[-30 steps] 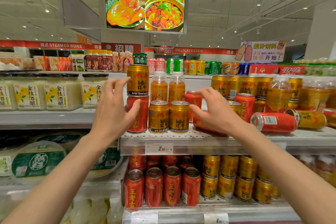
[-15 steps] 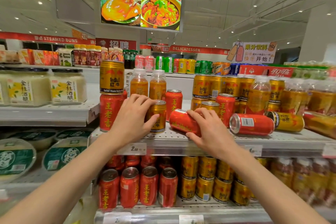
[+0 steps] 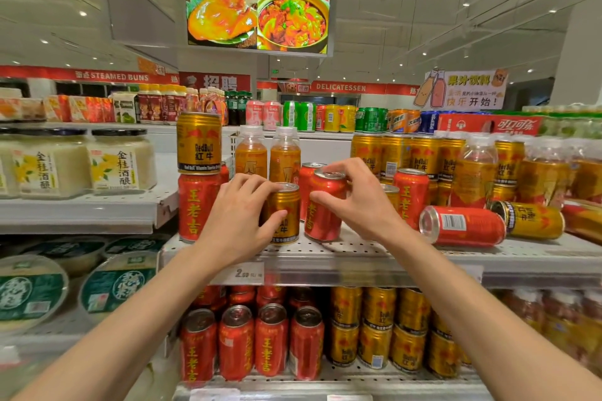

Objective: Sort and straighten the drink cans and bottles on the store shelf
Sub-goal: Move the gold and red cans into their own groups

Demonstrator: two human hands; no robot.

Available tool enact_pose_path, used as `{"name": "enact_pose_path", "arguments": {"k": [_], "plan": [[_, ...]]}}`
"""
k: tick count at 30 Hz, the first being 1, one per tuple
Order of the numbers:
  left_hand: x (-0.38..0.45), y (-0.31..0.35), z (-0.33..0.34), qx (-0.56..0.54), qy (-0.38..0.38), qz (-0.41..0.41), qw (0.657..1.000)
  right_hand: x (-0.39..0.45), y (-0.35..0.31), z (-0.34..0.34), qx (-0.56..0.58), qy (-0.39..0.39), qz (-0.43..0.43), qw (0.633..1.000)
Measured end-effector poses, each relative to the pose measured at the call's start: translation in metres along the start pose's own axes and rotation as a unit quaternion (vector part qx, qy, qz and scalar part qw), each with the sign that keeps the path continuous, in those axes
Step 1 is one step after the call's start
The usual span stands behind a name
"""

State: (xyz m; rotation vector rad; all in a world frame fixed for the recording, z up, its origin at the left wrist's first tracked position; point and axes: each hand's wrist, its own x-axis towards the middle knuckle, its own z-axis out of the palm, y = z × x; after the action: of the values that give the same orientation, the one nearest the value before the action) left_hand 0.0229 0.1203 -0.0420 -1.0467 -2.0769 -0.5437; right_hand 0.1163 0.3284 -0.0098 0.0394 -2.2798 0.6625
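My left hand (image 3: pixel 242 216) grips a short gold Red Bull can (image 3: pixel 286 215) standing near the front of the perforated shelf (image 3: pixel 374 254). Just to its right, my right hand (image 3: pixel 355 202) holds a red can (image 3: pixel 324 208), thumb on its side and fingers over its top; the can stands almost upright. At the left, a gold can (image 3: pixel 198 142) is stacked on a red can (image 3: pixel 195 205). Two orange bottles (image 3: pixel 267 156) stand behind my hands. A red can (image 3: pixel 462 225) and a gold can (image 3: pixel 529 220) lie on their sides at the right.
Gold cans and orange bottles (image 3: pixel 472 169) crowd the shelf's right back. The lower shelf holds rows of red cans (image 3: pixel 250 342) and gold cans (image 3: pixel 381 329). Jars (image 3: pixel 120 159) stand on the left shelf, tubs (image 3: pixel 114 283) below them. A price tag (image 3: pixel 244 273) hangs on the shelf edge.
My right hand took the red can that lay on its side and stood it up beside the gold can. My left hand came from the stacked cans onto the short gold can.
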Motion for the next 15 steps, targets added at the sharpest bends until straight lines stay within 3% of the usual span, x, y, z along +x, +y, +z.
{"name": "enact_pose_path", "arguments": {"k": [6, 15], "plan": [[-0.002, 0.001, 0.001, -0.005, 0.004, -0.003, 1.0, -0.008, 0.009, 0.014, 0.034, -0.004, -0.008, 0.999], [-0.009, -0.003, -0.01, -0.062, 0.002, 0.021, 0.998, -0.038, 0.004, 0.011, 0.066, -0.031, 0.078, 0.994]]}}
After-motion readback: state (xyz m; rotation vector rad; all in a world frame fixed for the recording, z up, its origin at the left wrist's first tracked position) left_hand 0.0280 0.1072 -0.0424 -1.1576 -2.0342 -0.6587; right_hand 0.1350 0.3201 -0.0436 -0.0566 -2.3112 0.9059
